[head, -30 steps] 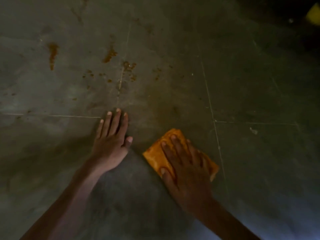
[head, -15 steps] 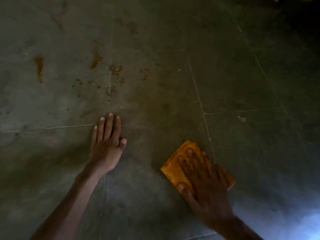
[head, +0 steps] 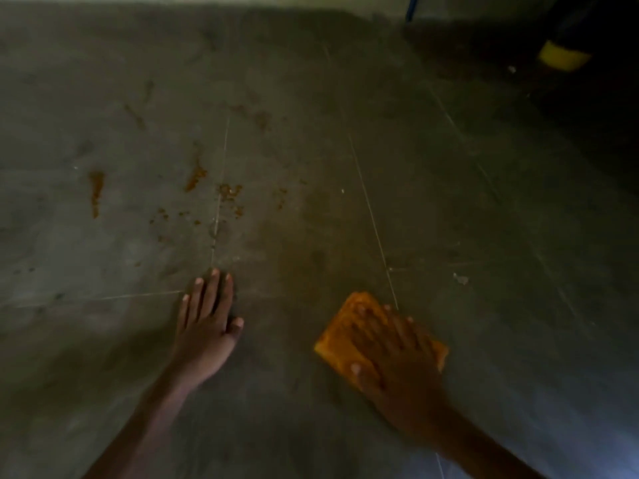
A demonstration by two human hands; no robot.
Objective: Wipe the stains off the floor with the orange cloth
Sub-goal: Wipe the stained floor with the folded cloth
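Underneath everything, a dim grey tiled floor (head: 484,202) fills nearly the whole frame, with thin pale grout lines running up and across it. A pale strip of wall edges the top of the frame, and the upper right corner falls into deep shadow.

Two bare forearms rise from the bottom edge. The left hand (head: 207,326), lower centre-left, lies flat on the floor with its fingers straight and close together and the thumb out to the right; it holds nothing, and its fingertips sit near a crossing of grout lines. The right hand (head: 397,357), lower centre-right and somewhat blurred, lies palm down on the orange cloth (head: 345,316), fingers spread and stretched out over it, pressing rather than gripping.

That cloth is a folded pad lying flat on the floor, its upper left end showing beyond the fingertips, just left of a grout line.

Orange-brown stains (head: 195,178) are scattered across the left-centre of the frame, well above the left hand and apart from the cloth: a streak (head: 96,191) farthest left, a blotch, and loose specks around a grout line.

A yellow object (head: 563,57) shows in the shadowed upper right. A small pale fleck (head: 461,279) lies right of centre.
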